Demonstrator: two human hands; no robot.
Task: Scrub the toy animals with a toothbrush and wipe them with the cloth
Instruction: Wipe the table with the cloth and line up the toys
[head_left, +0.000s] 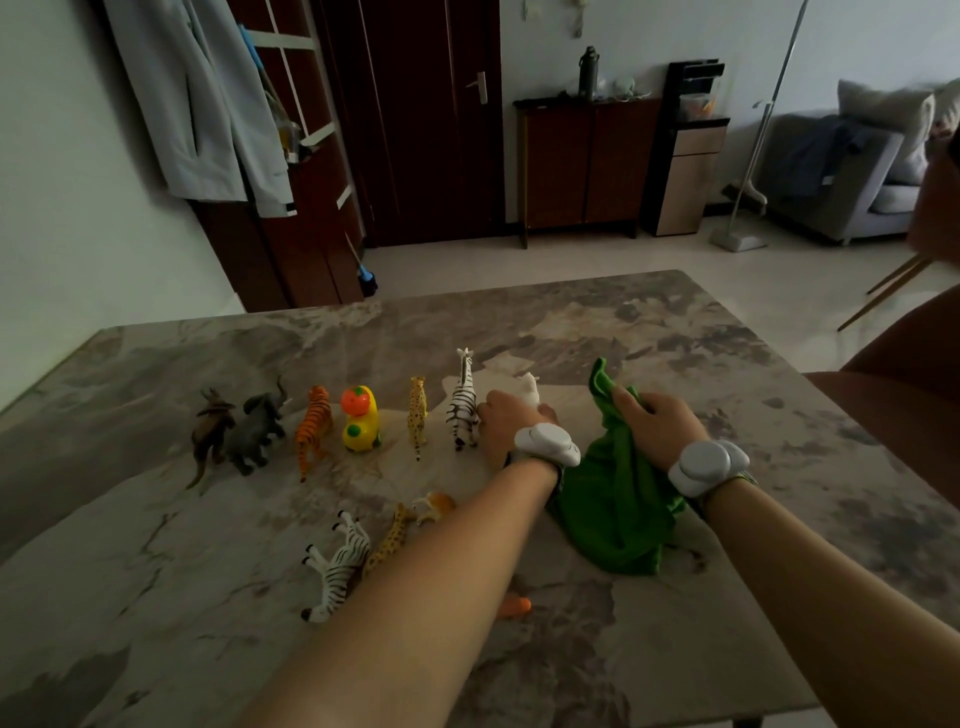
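The left hand (506, 426) has its fingers curled round a white toy animal (530, 389) on the table (675, 332), and at its 3 o'clock the right hand (652, 421) grips the top of the green cloth (618, 512), whose rest trails onto the table toward 6 o'clock. At the left hand's 9 o'clock a row of toys stands: the standing zebra (462, 405) nearest, then the cheetah (417, 415), yellow toy (359, 418), tiger (313, 421), elephant (257, 421) and brown animal (210, 431). Toward 7 o'clock, beside the left forearm, the second zebra (337, 566), a spotted animal (389, 540) and a small orange-and-white animal (436, 504) lie on their sides.
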